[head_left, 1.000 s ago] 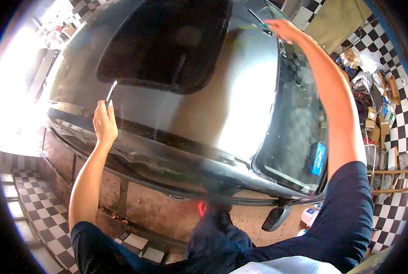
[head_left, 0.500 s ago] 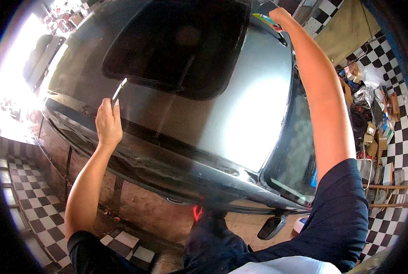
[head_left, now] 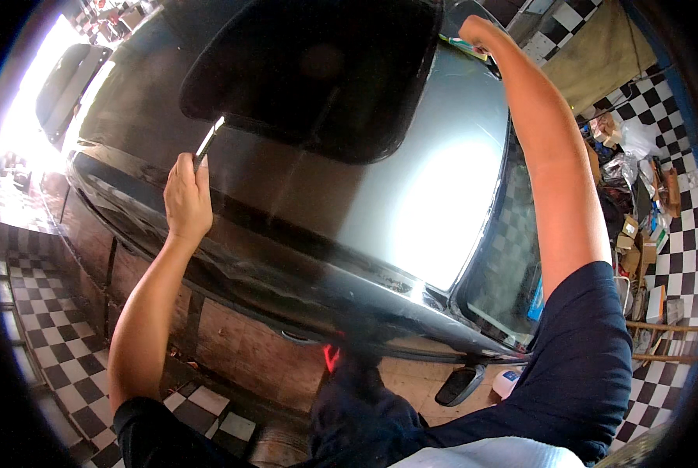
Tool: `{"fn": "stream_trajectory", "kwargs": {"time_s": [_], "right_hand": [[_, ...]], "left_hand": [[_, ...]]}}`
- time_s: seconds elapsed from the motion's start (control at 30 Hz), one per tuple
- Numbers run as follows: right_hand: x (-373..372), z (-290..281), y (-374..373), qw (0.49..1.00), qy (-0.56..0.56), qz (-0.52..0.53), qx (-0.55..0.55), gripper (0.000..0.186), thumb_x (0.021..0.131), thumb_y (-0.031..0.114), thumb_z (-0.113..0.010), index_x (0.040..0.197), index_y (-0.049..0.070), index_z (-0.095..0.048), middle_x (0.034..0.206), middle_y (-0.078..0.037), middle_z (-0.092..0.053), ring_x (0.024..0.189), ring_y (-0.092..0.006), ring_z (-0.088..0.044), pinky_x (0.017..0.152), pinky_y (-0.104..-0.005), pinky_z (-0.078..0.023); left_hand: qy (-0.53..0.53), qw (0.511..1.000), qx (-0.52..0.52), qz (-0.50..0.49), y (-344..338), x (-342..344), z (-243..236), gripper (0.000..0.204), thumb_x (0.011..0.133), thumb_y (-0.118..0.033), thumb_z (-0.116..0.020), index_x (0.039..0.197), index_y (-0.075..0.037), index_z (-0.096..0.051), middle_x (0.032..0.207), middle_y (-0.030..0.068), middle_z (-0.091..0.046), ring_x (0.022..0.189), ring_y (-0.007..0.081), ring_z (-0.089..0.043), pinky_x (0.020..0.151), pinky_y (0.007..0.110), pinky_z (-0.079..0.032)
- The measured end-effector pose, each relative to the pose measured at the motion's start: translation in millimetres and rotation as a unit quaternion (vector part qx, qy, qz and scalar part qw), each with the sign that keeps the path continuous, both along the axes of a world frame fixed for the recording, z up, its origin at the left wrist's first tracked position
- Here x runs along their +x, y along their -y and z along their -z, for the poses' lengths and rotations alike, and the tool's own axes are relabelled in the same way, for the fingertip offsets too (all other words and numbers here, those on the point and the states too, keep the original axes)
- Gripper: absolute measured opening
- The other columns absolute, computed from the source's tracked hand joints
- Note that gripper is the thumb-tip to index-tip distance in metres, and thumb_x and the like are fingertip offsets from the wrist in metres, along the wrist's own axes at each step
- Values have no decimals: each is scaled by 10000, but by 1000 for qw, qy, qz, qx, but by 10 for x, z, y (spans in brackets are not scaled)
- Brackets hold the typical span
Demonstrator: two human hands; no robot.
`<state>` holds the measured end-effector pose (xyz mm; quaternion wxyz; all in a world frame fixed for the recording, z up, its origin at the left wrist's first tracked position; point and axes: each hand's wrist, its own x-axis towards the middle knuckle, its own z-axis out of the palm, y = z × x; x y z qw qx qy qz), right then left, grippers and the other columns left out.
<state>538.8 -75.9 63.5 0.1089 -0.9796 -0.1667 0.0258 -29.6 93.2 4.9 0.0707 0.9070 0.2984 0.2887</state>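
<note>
A dark grey car roof (head_left: 286, 191) with a large glossy black panel (head_left: 317, 93) spreads beneath my arms. My left hand (head_left: 188, 204) is closed around a slim, dark-handled tool with a bright metal end (head_left: 210, 140), which looks like a utility knife. Its tip points away from me, at the near-left edge of the black panel; whether it touches cannot be told. Stretched to the far right edge of the roof, my right hand (head_left: 481, 35) grips a flat green-and-yellow piece (head_left: 464, 47). Part of that piece is hidden by the fingers, and its kind is unclear.
The windshield (head_left: 505, 265) slopes down at the right, with a side mirror (head_left: 460, 385) near my body. A white container (head_left: 506, 383) stands beside the mirror. Boxes and plastic bags (head_left: 634, 226) are heaped at the right over checkered tiles (head_left: 60, 327).
My left hand and its tool have shifted slightly up toward the black panel's edge. My right hand stays near the far roof edge, its green-and-yellow piece tilted differently and more covered.
</note>
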Motion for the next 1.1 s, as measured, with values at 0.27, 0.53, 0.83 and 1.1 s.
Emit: {"fn": "stream_trajectory", "kwargs": {"time_s": [0.27, 0.53, 0.83, 1.1], "right_hand": [[-300, 15, 90, 984, 45, -115, -126, 176, 772, 83, -457, 670, -42, -530, 568, -175, -512, 448, -216, -470, 350, -376, -359], [-1437, -411, 440, 931, -29, -251, -264, 224, 729, 44, -409, 805, 15, -617, 507, -152, -517, 382, -218, -483, 342, -374, -354], [-2157, -720, 1181, 921, -195, -314, -123, 366, 785, 106, -480, 1131, 72, -595, 619, -108, -588, 439, -157, -523, 414, -314, -431], [-697, -437, 835, 914, 223, -322, -104, 398, 875, 217, -456, 1269, 220, -504, 803, -76, -624, 643, -167, -580, 621, -305, -471]], "left_hand": [[-3, 1000, 2, -4, -9, -18, 49, 239, 934, -223, -427, 914, 15, -442, 845, 203, -527, 833, 384, -522, 714, 446, -403], [4, 1000, 4, 6, 9, -25, 16, 225, 932, -216, -426, 911, 8, -438, 855, 199, -534, 849, 381, -524, 724, 446, -408], [7, 1000, 14, -1, -2, -70, 35, 214, 930, -209, -428, 932, 4, -440, 880, 203, -543, 875, 378, -530, 746, 450, -411], [-4, 1000, -1, 0, 39, 20, -25, 248, 933, -243, -431, 922, 4, -440, 865, 200, -541, 860, 375, -532, 736, 447, -411]]}}
